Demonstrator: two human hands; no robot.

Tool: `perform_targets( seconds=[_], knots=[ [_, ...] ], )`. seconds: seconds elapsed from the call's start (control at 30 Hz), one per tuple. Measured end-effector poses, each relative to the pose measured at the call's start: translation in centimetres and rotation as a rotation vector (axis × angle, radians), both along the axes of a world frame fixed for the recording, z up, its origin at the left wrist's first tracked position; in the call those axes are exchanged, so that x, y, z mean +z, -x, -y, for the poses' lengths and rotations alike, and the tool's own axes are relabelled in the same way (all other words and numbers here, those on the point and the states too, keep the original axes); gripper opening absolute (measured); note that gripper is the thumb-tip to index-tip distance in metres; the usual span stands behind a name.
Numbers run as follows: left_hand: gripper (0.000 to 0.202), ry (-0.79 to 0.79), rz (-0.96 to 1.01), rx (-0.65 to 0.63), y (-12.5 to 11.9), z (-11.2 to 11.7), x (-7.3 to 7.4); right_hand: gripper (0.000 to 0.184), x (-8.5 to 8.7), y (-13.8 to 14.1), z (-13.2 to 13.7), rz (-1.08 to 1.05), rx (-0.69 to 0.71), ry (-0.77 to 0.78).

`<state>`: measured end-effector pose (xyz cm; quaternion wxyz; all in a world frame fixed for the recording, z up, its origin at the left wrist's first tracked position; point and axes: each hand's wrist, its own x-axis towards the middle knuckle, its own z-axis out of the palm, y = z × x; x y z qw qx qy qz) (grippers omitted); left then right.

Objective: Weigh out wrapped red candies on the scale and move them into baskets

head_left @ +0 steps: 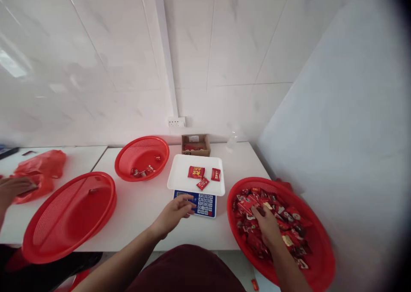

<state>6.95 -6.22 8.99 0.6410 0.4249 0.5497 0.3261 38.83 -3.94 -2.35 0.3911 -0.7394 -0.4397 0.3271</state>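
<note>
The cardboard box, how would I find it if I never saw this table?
Start at the white weighing scale in the middle of the table. Look just behind its tray, against the wall below the socket: the small open cardboard box sits there. It is the only brown thing among red baskets.

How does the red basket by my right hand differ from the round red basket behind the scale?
The right basket is heaped with wrapped candies; the far basket holds only a few. The right basket looks larger and overhangs the table edge; the far basket sits fully on the table. The right hand reaches into the right basket; no hand touches the far basket. Both are red mesh plastic.
</note>
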Motion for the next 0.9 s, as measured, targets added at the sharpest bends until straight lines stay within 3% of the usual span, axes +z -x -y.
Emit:
perform_targets(
  seconds=[0.1, 0.2, 0.27, 0.33, 0.5, 0.7, 0.8, 0.9],
  knots=[
    [0.050, 0.055, 0.065, -0.140, -0.6, -0.2, -0.9, 0.033, 3.1, 4.5, 0.9, -0.311, 0.079, 0.006],
    [0.058, 0.111, 0.127, -0.237, -1.5, -0.5, -2.0, 0.039, 5.6, 10.0, 1.8, -0.462, 0.314, 0.045],
    [0.056, 0.115, 0.133, -0.283, -1.6, -0.9, -2.7, 0.040, 6.2, 12.9, 2.1, -0.487, 0.409, 0.083],
    [0.052, 0.112, 0.129, -0.316, -1.1, -1.2, -3.3, 0.040, 6.0, 14.8, 2.3, -0.518, 0.419, 0.114],
    [0.048, 0.187, 0.171, -0.338, 0.9, -2.2, -5.1, 0.045, 4.3, 16.0, 2.7, -0.671, 0.358, 0.213],
    [0.033, 0.336, 0.236, -0.046, 2.7, -6.2, -7.9, 0.047, 2.7, 15.9, 2.9, -0.680, 0.158, 0.258],
    [0.027, 0.389, 0.240, 0.071, 3.5, -9.1, -8.4, 0.046, 2.7, 15.7, 3.2, -0.686, 0.076, 0.267],
    [0.032, 0.385, 0.262, 0.097, 4.1, -11.0, -8.4, 0.046, 3.0, 15.5, 3.6, -0.715, 0.028, 0.247]
  ],
)
